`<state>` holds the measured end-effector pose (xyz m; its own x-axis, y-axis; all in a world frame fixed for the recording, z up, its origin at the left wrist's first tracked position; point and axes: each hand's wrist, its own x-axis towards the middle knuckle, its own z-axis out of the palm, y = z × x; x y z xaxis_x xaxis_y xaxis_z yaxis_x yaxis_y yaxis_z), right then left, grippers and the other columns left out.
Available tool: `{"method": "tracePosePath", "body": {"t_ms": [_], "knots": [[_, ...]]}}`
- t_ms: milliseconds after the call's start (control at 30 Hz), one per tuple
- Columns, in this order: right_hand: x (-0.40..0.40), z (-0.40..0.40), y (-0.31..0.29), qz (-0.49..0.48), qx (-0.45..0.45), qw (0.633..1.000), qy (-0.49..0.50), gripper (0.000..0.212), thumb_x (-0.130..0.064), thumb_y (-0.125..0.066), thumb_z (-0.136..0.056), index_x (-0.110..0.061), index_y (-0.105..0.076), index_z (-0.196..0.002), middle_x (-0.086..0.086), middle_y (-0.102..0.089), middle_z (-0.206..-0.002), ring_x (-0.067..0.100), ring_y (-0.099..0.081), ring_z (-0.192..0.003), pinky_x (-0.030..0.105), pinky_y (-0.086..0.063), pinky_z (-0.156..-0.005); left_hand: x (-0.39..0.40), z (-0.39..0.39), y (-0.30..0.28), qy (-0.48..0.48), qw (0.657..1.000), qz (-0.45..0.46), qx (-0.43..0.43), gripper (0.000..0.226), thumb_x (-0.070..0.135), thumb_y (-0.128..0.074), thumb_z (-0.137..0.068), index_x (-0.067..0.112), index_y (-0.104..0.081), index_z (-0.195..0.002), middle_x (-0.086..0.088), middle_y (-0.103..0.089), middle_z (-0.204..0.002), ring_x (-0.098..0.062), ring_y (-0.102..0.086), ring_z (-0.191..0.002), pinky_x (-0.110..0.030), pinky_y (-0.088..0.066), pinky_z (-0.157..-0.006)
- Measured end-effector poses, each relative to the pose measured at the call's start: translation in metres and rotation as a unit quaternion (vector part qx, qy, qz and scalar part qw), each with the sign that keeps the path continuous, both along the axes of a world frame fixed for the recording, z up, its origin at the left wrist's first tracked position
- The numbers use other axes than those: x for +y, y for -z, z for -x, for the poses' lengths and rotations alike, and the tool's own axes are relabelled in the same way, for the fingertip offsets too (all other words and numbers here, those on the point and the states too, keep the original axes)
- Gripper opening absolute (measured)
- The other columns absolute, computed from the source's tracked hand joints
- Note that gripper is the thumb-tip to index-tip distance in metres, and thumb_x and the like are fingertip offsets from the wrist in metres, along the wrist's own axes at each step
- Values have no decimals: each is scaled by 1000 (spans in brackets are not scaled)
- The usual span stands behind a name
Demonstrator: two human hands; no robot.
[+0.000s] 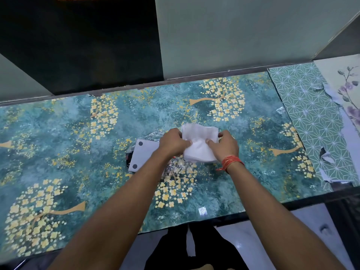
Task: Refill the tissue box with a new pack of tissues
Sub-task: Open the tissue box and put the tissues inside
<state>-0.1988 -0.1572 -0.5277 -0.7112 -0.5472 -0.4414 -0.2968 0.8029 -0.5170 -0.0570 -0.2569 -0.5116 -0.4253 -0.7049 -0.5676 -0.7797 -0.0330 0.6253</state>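
Observation:
A white stack of tissues (198, 142) sits in the middle of the table, gripped from both sides. My left hand (172, 144) clasps its left edge and my right hand (224, 148), with a red thread on the wrist, clasps its right edge. Whether the tissue box is under the stack I cannot tell; my hands hide it. To the left lies a flat white lid (143, 155) with round grey feet facing up. Crumpled clear plastic wrap (175, 169) lies beneath and around my left wrist.
The table is covered in a teal sheet with yellow flower trees (78, 133). A green geometric sheet (311, 117) with torn paper edges lies at the right. A wall (233, 36) stands right behind the table.

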Motion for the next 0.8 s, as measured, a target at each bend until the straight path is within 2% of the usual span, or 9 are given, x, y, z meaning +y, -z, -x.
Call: {"method": "tracePosePath", "body": {"t_ms": [67, 100, 167, 233, 300, 367, 500, 633, 800], "knots": [[3, -8, -6, 17, 77, 996, -32, 49, -33, -69, -81, -10, -50, -121, 14, -57, -121, 36, -55, -108, 40, -49, -86, 6, -1, -1, 21, 996, 84, -10, 55, 32, -76, -76, 12, -49, -119, -12, -62, -114, -31, -64, -92, -40, -52, -78], [4, -13, -10, 35, 128, 989, -60, 49, -30, -69, -81, -10, -50, -122, 14, -54, -122, 36, -51, -111, 41, -46, -90, 9, -2, -2, 31, 989, 143, -2, 59, 30, -77, -77, 13, -45, -123, -10, -54, -118, -30, -60, -91, -37, -47, -75], [3, -24, -21, 75, 206, 966, -138, 44, -24, -68, -82, -10, -52, -121, 14, -52, -120, 34, -46, -111, 40, -41, -92, 13, -4, -4, 64, 967, 246, 27, 50, 22, -77, -78, 14, -46, -117, -8, -45, -122, -33, -60, -81, -39, -48, -70], [-1, -35, -26, 64, 200, 949, -234, 38, -18, -63, -86, -12, -54, -123, 12, -52, -120, 32, -45, -112, 38, -40, -93, 15, -6, -1, 110, 952, 285, 35, 32, 16, -72, -83, 14, -53, -108, -9, -43, -127, -36, -60, -72, -45, -51, -70], [-5, -42, -26, 8, 171, 936, -307, 40, -14, -55, -90, -14, -51, -129, 13, -49, -124, 34, -45, -114, 42, -44, -92, 15, -8, 5, 130, 954, 268, 25, 20, 17, -65, -90, 14, -60, -109, -10, -39, -141, -37, -62, -79, -46, -52, -76], [-10, -43, -26, -40, 148, 932, -329, 44, -12, -52, -91, -16, -46, -134, 15, -45, -128, 38, -46, -114, 46, -48, -90, 15, -10, 11, 135, 964, 229, 19, 24, 20, -57, -96, 19, -63, -119, -12, -29, -154, -39, -63, -104, -45, -50, -88], [-21, -35, -29, -107, 135, 920, -352, 46, -14, -51, -91, -18, -45, -137, 16, -40, -134, 42, -47, -116, 47, -49, -93, 12, -10, 18, 142, 980, 139, 21, 37, 29, -45, -103, 31, -53, -139, -13, -16, -164, -34, -36, -143, -43, -36, -109], [-23, -30, -30, -138, 131, 910, -369, 47, -13, -51, -91, -21, -46, -137, 17, -38, -136, 43, -47, -118, 48, -49, -94, 12, -16, 23, 148, 983, 105, 22, 42, 31, -46, -103, 34, -47, -144, -11, -11, -166, -31, -28, -147, -43, -28, -114], [-25, -35, -30, -158, 135, 903, -377, 46, -8, -48, -92, -21, -49, -136, 17, -35, -139, 44, -42, -123, 48, -49, -93, 11, -13, 22, 192, 974, 123, -15, 38, 31, -48, -101, 36, -53, -139, -16, -16, -162, -39, -37, -140, -48, -38, -107]]}}
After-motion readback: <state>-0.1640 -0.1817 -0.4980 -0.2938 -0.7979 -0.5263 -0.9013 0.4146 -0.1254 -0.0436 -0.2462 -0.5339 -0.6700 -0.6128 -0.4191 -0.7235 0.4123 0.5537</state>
